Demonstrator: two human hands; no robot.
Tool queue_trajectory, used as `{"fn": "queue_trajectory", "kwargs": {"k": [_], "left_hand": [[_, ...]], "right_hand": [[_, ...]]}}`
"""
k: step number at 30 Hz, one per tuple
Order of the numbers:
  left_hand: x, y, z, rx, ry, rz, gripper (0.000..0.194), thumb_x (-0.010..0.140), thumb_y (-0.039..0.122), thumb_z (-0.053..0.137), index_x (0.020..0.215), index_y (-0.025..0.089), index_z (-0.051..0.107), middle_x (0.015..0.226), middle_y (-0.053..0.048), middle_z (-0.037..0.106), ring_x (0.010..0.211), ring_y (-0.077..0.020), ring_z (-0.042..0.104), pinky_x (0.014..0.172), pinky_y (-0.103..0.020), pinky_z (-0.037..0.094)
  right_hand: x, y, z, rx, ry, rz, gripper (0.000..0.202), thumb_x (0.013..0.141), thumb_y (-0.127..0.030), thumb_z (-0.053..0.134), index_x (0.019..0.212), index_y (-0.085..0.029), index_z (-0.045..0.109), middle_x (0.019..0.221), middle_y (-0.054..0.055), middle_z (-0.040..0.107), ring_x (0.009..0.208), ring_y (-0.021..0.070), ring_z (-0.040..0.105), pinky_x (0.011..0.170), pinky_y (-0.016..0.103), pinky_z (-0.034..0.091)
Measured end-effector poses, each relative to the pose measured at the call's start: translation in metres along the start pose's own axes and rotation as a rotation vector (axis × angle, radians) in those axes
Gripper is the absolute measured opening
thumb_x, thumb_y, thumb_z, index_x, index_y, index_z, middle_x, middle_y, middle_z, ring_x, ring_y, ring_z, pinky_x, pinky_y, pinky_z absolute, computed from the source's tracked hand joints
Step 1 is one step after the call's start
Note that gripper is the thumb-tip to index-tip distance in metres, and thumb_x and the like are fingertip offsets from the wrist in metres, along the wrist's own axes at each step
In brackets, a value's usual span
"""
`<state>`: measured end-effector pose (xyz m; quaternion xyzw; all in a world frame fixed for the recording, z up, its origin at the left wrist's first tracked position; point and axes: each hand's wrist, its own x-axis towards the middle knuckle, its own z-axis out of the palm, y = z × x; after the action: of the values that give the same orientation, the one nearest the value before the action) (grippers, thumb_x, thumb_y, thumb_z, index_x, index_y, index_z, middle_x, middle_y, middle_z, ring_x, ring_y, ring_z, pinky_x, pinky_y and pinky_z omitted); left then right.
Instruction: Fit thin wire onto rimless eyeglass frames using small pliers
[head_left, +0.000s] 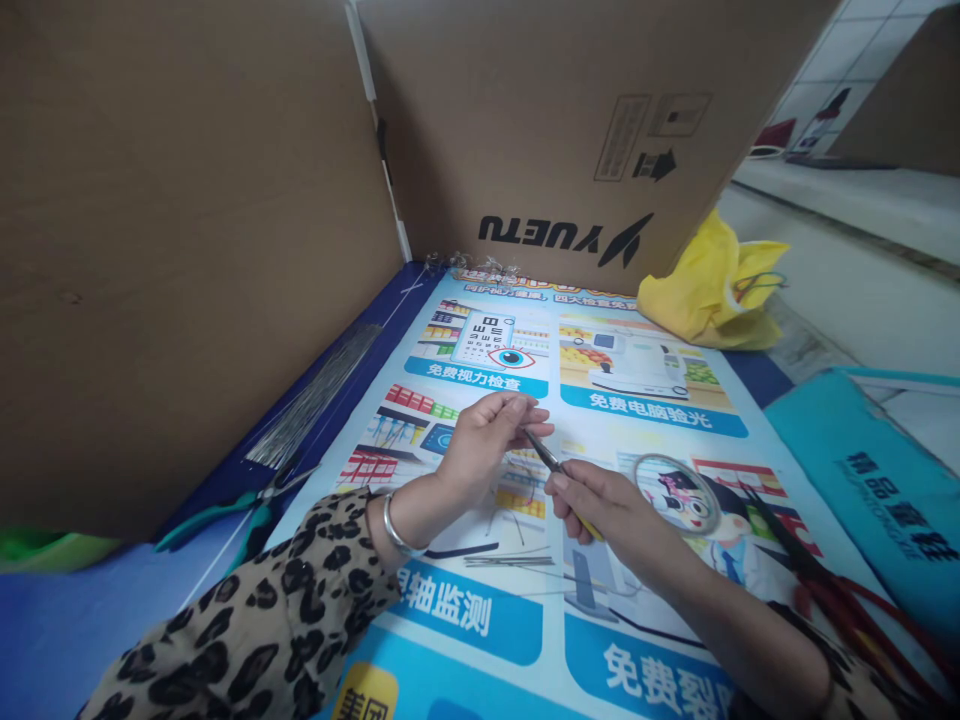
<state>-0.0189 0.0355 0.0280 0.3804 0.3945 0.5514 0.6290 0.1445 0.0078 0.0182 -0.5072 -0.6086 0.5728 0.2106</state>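
My right hand [600, 498] is closed around a pair of pliers [546, 455] with slim dark jaws and a yellow handle end. The jaws point up and left, right at the fingers of my left hand [486, 440]. Those fingers are pinched together; whatever sits between them is too small or hidden to make out. Below both hands, short thin wires [510, 560] lie on a printed poster [555, 560]. A bundle of long straight wires [315, 400] rests farther left, against the cardboard.
Cardboard walls [525, 120] rise at the back and left. Teal-handled cutters [225, 515] lie to the left. On the right are red-handled scissors [847, 595], a teal box [877, 480] and a yellow bag [712, 285]. Small wire pieces [480, 266] sit by the back wall.
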Motion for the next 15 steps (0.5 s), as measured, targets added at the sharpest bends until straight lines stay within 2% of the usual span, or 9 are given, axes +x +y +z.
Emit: {"fn": "queue_trajectory", "kwargs": {"k": [10, 15], "left_hand": [[0.001, 0.000, 0.000, 0.053, -0.044, -0.009, 0.025, 0.079, 0.035, 0.059, 0.090, 0.013, 0.060, 0.091, -0.008, 0.067, 0.079, -0.0171, 0.066, 0.075, -0.032, 0.049], [0.008, 0.001, -0.010, 0.310, -0.134, 0.103, 0.021, 0.080, 0.034, 0.056, 0.079, 0.013, 0.063, 0.080, -0.005, 0.065, 0.073, -0.0125, 0.060, 0.068, -0.025, 0.045]], "right_hand": [[-0.003, -0.003, 0.005, -0.039, 0.035, -0.009, 0.033, 0.086, -0.045, 0.037, 0.067, -0.020, 0.043, 0.050, -0.005, 0.047, 0.044, 0.0080, 0.045, 0.044, 0.021, 0.036], [-0.002, -0.003, 0.004, 0.041, -0.001, -0.016, 0.034, 0.086, -0.048, 0.038, 0.067, -0.020, 0.045, 0.048, -0.005, 0.047, 0.042, 0.0081, 0.045, 0.043, 0.022, 0.036]]}}
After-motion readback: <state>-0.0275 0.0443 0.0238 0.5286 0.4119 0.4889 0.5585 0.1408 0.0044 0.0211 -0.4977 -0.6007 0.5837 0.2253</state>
